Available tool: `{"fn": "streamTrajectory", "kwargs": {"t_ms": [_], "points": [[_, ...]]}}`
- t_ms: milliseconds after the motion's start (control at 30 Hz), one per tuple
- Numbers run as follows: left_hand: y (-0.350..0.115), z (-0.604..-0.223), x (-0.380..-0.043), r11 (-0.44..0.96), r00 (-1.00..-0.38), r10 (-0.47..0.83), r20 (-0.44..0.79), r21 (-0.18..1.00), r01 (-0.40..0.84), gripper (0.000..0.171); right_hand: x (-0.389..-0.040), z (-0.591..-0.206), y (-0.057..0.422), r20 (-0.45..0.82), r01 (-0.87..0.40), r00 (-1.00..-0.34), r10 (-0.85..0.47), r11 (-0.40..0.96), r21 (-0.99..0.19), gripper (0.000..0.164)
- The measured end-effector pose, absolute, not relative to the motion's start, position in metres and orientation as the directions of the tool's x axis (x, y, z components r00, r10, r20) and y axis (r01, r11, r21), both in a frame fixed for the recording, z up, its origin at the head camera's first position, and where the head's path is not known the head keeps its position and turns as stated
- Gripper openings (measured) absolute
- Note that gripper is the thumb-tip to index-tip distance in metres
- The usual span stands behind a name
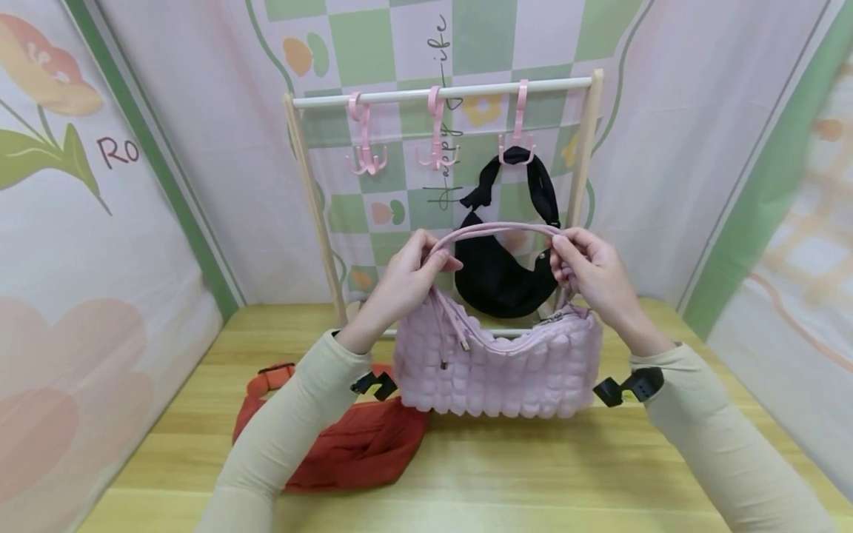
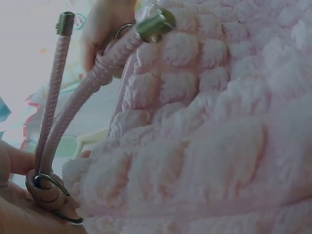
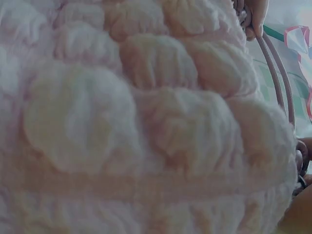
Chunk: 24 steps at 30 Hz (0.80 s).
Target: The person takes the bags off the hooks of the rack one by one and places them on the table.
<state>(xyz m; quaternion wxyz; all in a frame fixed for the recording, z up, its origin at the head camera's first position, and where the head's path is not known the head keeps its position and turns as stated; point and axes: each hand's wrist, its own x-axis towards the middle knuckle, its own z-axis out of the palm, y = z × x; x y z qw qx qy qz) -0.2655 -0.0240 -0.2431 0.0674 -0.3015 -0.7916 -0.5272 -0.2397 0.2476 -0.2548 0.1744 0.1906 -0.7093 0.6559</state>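
Note:
A pink puffy shoulder bag point(image 1: 500, 377) hangs upright by its thin twin-cord strap point(image 1: 503, 228), in front of the rack. My left hand point(image 1: 412, 270) pinches the left end of the strap between thumb and fingers. At the other end, my right hand point(image 1: 593, 274) grips the strap the same way, so the cords arch between both hands. The left wrist view shows a knotted cord with metal tips point(image 2: 156, 25) and a ring point(image 2: 53, 187) beside the left fingers. Quilted puffs of the bag point(image 3: 180, 131) fill most of the right wrist view.
Behind stands a wooden-post rack with a white rail point(image 1: 400, 96). Pink hooks point(image 1: 365, 152) hang from it, and a black bag point(image 1: 500, 277) hangs on the right one. An orange-red bag point(image 1: 360, 448) lies on the wooden table point(image 1: 533, 481), partly behind my left forearm.

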Motion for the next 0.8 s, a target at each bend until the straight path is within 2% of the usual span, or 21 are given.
{"fn": "streamTrajectory", "kwargs": {"t_ms": [67, 333, 800], "points": [[-0.025, -0.244, -0.265, 0.256, -0.809, 0.404, 0.427, 0.796, 0.548, 0.011, -0.24, -0.256, 0.25, 0.484, -0.488, -0.872, -0.076, 0.061, -0.871, 0.015], [-0.031, -0.246, -0.265, 0.255, -0.821, 0.389, 0.418, 0.807, 0.532, 0.012, -0.239, -0.256, 0.259, 0.428, -0.462, -0.882, -0.197, 0.183, -0.868, 0.017], [-0.037, -0.246, -0.261, 0.251, -0.827, 0.378, 0.417, 0.813, 0.525, 0.012, -0.233, -0.255, 0.273, 0.35, -0.406, -0.912, -0.215, 0.337, -0.85, 0.01]]}}
